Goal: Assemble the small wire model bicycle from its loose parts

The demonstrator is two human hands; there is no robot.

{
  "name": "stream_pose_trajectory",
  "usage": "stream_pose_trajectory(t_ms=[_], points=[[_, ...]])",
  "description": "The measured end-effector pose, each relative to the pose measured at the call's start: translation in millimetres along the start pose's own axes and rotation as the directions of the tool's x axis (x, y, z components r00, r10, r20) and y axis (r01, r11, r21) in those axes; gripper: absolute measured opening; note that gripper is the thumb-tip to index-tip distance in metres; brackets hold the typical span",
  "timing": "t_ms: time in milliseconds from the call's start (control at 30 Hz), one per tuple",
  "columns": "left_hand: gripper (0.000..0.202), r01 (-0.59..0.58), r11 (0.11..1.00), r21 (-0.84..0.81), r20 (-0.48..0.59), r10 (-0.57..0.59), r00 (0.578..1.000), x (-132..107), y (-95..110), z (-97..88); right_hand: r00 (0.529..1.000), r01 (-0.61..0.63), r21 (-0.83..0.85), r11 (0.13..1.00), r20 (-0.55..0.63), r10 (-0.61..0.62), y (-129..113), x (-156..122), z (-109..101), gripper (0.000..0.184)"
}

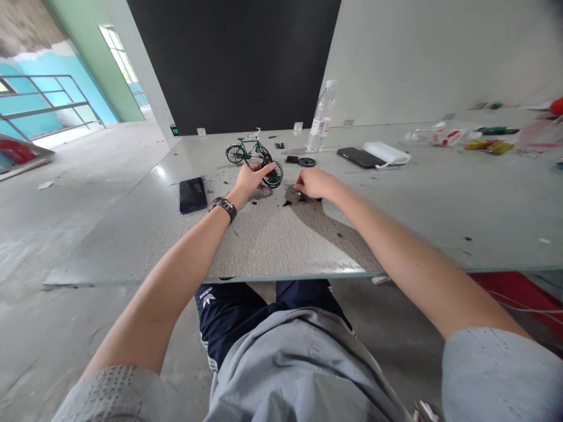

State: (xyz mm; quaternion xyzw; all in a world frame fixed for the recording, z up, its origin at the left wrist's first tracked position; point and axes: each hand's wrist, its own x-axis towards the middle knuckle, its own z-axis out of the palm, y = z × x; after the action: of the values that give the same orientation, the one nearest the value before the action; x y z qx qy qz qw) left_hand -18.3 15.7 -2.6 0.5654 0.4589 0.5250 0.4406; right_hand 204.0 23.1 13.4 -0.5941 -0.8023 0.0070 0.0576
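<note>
My left hand [250, 179] is closed on a partly built model bicycle, whose black spoked wheel [274, 176] shows beyond my thumb. Its frame is mostly hidden by my fingers. Just behind it stands a green model bicycle [248, 150] on two wheels. To the right, my right hand [313, 183] is down at a pile of small dark parts [303, 198], fingertips pinched together. Whatever lies between those fingertips is too small to make out. A loose wheel [307, 162] rests flat beyond my right hand, beside a small black piece [291, 159].
On the glass-topped table [281, 246] lie a blue-edged phone [192, 195] at left and a dark phone [360, 157] by a white roll-like item [387, 153]. A clear plastic bottle [322, 120] stands at the back. Plastic-wrapped items [448, 135] sit at far right.
</note>
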Motion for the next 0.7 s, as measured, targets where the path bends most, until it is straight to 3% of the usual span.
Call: stream_pose_trajectory(t_ms=[267,467,700], points=[[0.033,-0.012,0.999,0.047,0.024,0.011,1.000,-0.5,-0.4,1.3,0.995,0.048,0.016,0.999,-0.087,-0.046,-5.4,-1.8,-1.2,0.020],[0.030,-0.014,0.998,0.063,0.113,0.006,0.994,-5.3,1.1,5.1,0.999,0.036,0.057,0.998,-0.023,-0.035,-6.5,-3.5,-1.3,0.014],[0.031,-0.033,0.994,0.104,0.128,0.020,0.992,-2.7,-3.4,5.0,0.998,0.048,0.020,0.999,-0.037,-0.048,-1.4,0.9,2.3,0.014]])
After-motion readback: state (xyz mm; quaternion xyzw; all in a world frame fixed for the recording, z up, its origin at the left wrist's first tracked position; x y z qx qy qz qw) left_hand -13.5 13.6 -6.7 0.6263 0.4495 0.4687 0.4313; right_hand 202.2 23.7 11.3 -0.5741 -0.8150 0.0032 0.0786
